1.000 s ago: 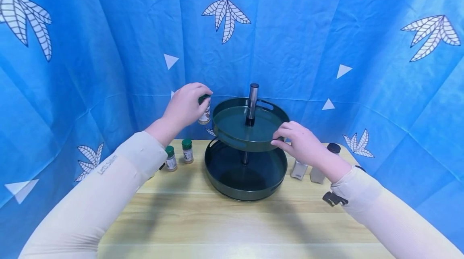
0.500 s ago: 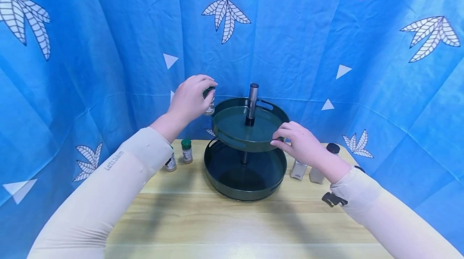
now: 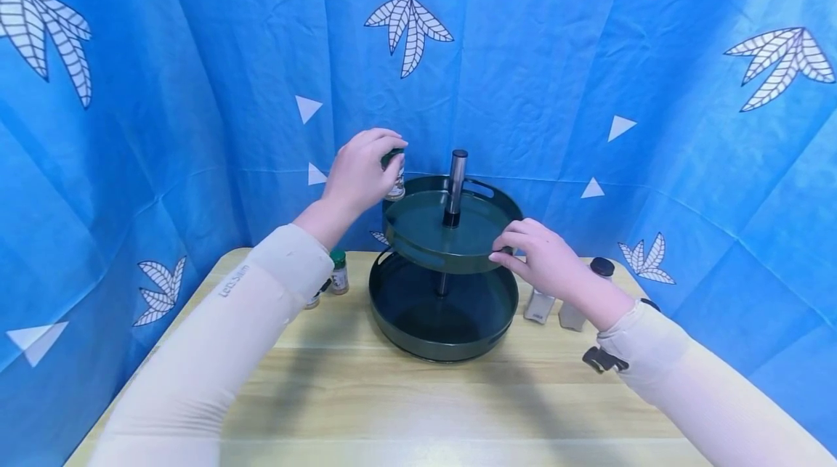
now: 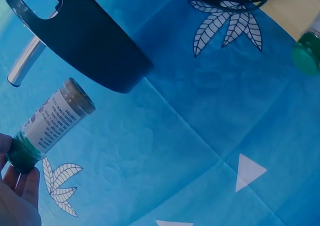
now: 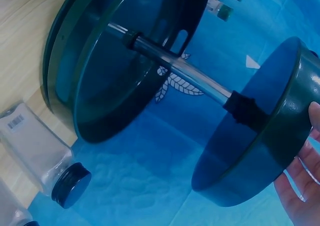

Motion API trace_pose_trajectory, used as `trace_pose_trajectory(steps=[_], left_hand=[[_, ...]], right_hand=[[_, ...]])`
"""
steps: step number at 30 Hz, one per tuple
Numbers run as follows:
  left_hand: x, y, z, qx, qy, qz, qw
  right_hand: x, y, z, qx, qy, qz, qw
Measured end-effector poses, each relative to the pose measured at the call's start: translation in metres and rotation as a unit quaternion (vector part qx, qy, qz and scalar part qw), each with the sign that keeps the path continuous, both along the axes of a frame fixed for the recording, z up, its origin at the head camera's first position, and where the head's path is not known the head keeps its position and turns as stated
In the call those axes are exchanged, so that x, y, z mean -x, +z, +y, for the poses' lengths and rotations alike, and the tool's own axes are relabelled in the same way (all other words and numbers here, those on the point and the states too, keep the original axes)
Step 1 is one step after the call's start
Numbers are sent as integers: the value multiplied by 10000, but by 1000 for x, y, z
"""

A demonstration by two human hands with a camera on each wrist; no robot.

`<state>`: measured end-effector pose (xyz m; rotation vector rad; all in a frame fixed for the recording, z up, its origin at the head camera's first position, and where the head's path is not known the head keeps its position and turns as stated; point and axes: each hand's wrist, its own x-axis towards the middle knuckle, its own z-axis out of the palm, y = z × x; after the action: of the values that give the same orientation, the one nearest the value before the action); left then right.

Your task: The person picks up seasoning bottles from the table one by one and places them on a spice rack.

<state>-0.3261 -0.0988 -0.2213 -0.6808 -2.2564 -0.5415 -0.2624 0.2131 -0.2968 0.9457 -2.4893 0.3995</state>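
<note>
My left hand (image 3: 366,168) grips a small spice jar (image 4: 52,118) by its green cap. The jar has a white printed label and hangs at the left rim of the upper tray, overlapping it in the head view. A dark green two-tier round stand (image 3: 445,340) with a metal post (image 3: 456,180) stands on the table. My right hand (image 3: 539,256) holds the upper tray (image 3: 425,258) at its right front rim, thumb outside and fingers over the edge. Both tiers bear nothing in the head view.
Two more green-capped jars (image 3: 339,274) stand left of the stand, one mostly behind my left sleeve. Clear bottles with black caps (image 5: 71,185) stand at the right, partly behind my right arm. A blue patterned curtain (image 3: 543,75) surrounds the wooden table (image 3: 392,409).
My left hand has carried the spice jar up and to the right, from beside the upper tray to over its left rim. My right hand stays at the tray's rim.
</note>
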Motion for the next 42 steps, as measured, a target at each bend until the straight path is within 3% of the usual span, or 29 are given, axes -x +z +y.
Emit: trace_pose_trajectory(steps=[4,12,27,42], left_hand=[[4,-1,6,-110,-10,-82,9999],[10,-9,11,-119,108,-638,9978],[25,-20,19,-22,138,-1070,9942],[34,-34,12,135,151,-1090,9938]], right_hand=[[-1,0,0,10,9,9,10000],[1,-2,0,27,92,98,9999],[-1,0,0,53,43,96,9999],[-1,-1,1,82,139,197,9997]])
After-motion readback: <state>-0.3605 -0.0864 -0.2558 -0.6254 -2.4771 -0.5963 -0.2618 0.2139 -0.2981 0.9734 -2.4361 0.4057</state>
